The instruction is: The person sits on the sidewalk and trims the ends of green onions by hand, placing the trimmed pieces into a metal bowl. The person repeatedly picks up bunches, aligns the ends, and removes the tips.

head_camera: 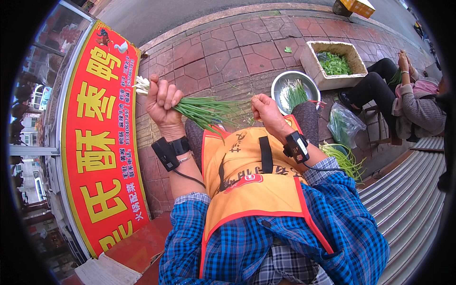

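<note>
My left hand (pixel 164 101) grips a bunch of thin scallions (pixel 205 108), white bulb ends out past the thumb and green leaves pointing right. Beside the leaf tips, my right hand (pixel 265 110) has thumb and forefinger pinched together on what look like fine wisps of leaf; the exact strand is too small to make out. Under my hands, a yellow apron (pixel 249 149) with red trim covers my lap. Past my right hand, a round metal basin (pixel 315 93) holds more scallions (pixel 296 95), their white ends to the left.
A white foam box (pixel 333 82) of leafy greens (pixel 335 64) stands behind the basin. A seated person (pixel 409 99) is at right, near a plastic bag (pixel 345 123) and loose green stalks (pixel 343 162). A red signboard (pixel 103 135) with writing stands at left, a corrugated shutter (pixel 409 199) at right.
</note>
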Demonstrator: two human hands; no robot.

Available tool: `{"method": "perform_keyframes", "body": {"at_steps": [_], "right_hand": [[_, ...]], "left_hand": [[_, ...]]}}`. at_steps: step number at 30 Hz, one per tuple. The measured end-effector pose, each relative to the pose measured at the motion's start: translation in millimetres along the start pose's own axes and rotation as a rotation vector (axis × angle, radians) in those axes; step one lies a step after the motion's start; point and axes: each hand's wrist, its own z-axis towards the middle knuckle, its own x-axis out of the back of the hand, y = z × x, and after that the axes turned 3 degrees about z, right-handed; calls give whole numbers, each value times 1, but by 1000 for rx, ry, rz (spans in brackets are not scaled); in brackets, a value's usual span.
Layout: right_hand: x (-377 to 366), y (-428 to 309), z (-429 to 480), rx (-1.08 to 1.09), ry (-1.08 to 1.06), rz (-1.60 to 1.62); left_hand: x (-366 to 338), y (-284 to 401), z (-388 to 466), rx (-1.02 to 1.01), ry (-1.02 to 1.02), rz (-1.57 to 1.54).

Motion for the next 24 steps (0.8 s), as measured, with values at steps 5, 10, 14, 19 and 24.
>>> {"method": "perform_keyframes", "body": {"at_steps": [5,10,14,19,24], "right_hand": [[5,2,6,-91,60,132],[17,10,6,-93,84,28],[24,17,5,-191,15,10],[19,22,1,-240,-86,19],[10,22,-5,-306,-156,68]], "left_hand": [[9,5,-2,-15,102,-37],[30,10,-6,-5,301,-140],[46,13,-12,-18,489,-183],[60,14,-19,-5,643,-267],[80,2,-35,-89,905,-115]]}}
